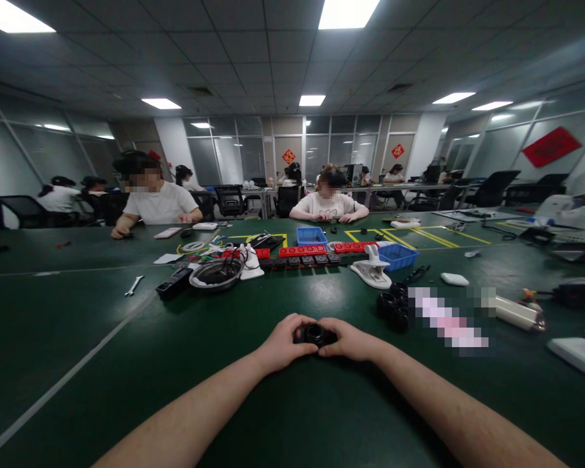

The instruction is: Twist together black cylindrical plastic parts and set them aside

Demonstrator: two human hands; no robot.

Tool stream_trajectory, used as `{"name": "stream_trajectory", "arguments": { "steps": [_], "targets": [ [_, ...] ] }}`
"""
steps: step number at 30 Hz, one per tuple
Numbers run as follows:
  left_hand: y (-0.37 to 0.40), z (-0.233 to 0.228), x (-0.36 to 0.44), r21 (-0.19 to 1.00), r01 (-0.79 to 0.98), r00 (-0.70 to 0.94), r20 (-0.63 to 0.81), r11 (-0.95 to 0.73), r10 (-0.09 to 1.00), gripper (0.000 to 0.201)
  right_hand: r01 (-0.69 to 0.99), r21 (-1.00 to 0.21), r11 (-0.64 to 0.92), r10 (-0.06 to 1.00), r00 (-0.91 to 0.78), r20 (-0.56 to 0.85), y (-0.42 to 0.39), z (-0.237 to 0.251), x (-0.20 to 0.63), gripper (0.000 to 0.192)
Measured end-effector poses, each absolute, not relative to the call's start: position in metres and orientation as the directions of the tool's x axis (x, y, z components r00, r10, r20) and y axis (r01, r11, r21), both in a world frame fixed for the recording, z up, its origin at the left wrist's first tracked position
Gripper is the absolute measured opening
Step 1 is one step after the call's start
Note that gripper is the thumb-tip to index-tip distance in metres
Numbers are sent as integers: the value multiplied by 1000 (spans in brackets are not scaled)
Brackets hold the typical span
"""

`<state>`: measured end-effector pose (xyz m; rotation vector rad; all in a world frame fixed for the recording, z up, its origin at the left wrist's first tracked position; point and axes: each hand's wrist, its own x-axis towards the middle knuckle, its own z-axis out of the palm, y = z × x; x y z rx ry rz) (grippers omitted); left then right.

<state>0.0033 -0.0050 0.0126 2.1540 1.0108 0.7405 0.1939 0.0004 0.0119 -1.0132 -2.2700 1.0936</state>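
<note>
Both hands close on a small black ring (314, 334) low over the green worktop (127, 364), left hand (283, 342) and right hand (350, 341) pinching it from either side. Beyond the ring to the right lie more black rings (394, 303); farther beyond it, a white clamp (372, 268), blue bin (398, 255) and red power strips (303, 251); a round dish (216, 273) sits beyond the ring to the left

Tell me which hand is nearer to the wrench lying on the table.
Left. The left hand grips the small black part on the side toward the wrench, which lies far out to the left. The right hand grips it from the opposite side.
</note>
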Motion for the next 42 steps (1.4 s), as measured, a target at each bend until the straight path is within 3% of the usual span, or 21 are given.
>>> {"name": "stream_trajectory", "arguments": {
  "steps": [6,12,16,21,28,42],
  "targets": [
    [-12,16,8,726,497,495,211,-475,843,37,547,-735,401,830,-556,39,1,9,191,30],
    [-21,12,15,710,592,317,229,-380,920,35,818,-430,381,924,-348,158,-11,4,176,37],
    [-17,10,14,715,580,322,237,-389,916,36,887,-299,352,931,-297,214,-18,5,169,38],
    [-11,14,9,709,522,459,234,-473,857,35,750,-446,489,869,-465,171,-13,11,178,53],
    [-6,11,5,722,462,533,237,-514,812,39,523,-667,531,744,-665,70,0,18,196,30],
    [-6,12,5,729,444,546,241,-521,802,39,504,-746,436,787,-615,44,2,11,195,27]
  ]
}}
